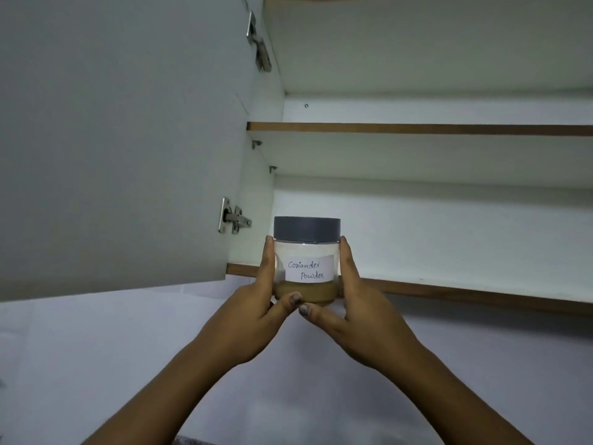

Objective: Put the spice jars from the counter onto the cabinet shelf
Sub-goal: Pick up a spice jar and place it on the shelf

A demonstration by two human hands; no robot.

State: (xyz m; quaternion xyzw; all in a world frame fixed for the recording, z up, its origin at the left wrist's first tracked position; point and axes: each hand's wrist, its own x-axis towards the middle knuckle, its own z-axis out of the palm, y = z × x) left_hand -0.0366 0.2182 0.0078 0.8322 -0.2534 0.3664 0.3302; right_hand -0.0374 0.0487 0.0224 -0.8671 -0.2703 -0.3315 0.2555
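A clear spice jar with a dark grey lid and a white label reading "Coriander Powder" holds a low layer of brownish powder. Both hands grip it upright in front of the cabinet's lowest shelf. My left hand wraps its left side, thumb under the base. My right hand wraps its right side, thumb meeting the other below the jar. The jar's bottom hangs at about the level of the shelf's brown front edge. I cannot tell whether it touches the shelf.
The cabinet door stands swung open on the left, with two metal hinges. A second shelf runs above the lowest one, and both show bare white boards. Pale wall fills the area below the cabinet.
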